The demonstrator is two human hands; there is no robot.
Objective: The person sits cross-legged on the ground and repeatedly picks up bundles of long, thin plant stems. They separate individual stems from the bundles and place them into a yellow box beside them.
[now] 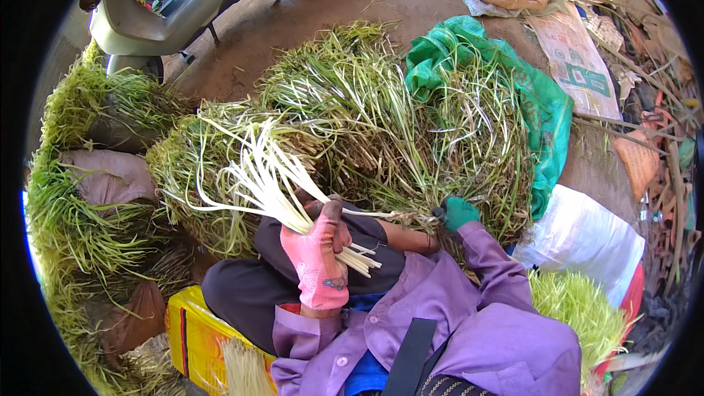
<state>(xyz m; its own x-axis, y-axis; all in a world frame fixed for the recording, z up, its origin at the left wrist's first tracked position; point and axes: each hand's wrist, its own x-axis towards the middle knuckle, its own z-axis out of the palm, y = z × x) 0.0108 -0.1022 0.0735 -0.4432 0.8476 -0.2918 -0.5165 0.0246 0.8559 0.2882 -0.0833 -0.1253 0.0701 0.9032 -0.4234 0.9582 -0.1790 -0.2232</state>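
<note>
In a pink glove, my left hand [316,258] grips a bunch of pale, blanched leafy stalks [275,190]. Their long leaves fan out up and to the left, and the trimmed-looking white ends stick out below the fist. My right hand [461,214], in a green glove, has its fingers closed at a brown, rooty clump [421,216]. One white stalk [367,213] runs between that clump and my left hand. Directly beyond both hands lies a large heap of uncleaned green stalks [363,115] with brown, withered matter among them.
A green woven sack [550,115] wraps the heap's right side. More leafy bundles [82,220] line the left. Beside my leg stands a yellow container [190,335] with pale stalks [247,368]. Pale green leaves [577,308] lie at right, near a white sheet [583,242]. A scooter [148,30] stands beyond.
</note>
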